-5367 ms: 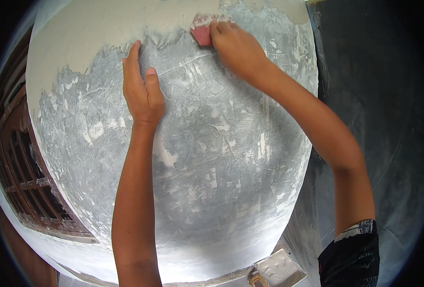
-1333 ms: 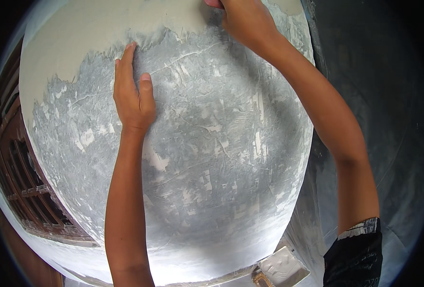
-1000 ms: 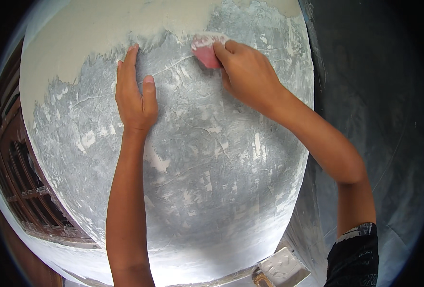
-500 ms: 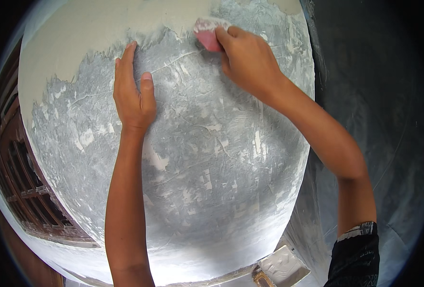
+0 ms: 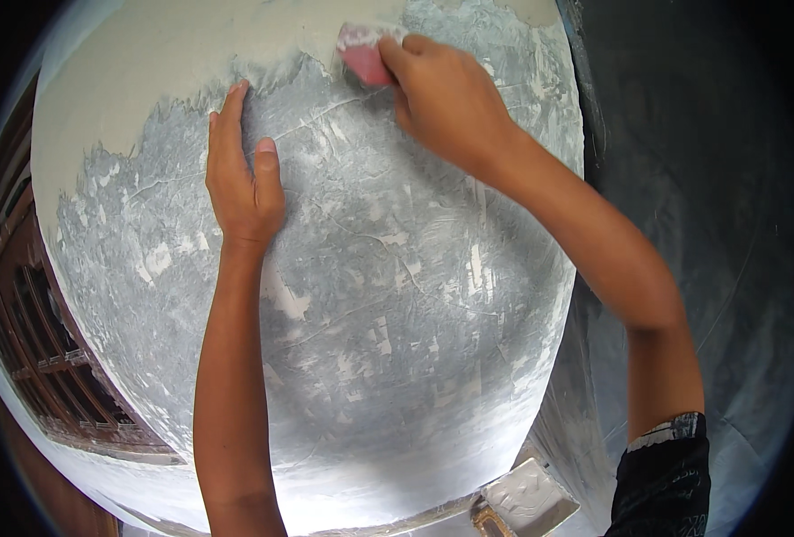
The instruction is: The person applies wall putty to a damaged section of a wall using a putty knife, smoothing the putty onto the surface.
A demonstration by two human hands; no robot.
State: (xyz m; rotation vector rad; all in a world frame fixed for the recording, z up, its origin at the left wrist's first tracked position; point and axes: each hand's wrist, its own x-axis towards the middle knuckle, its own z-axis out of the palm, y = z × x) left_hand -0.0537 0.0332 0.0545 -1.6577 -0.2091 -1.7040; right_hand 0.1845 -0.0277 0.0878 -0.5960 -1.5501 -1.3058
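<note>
On the wall (image 5: 370,295), the right hand (image 5: 446,98) grips a pink sanding block (image 5: 366,55) for rubbing; the left hand (image 5: 240,174), fingers open, lies flat for support.

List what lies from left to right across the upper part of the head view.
Dark brown wooden window frame → left hand pressed flat on the grey-white plastered wall → pink sanding block → right hand gripping that block → dark grey side wall.
</note>
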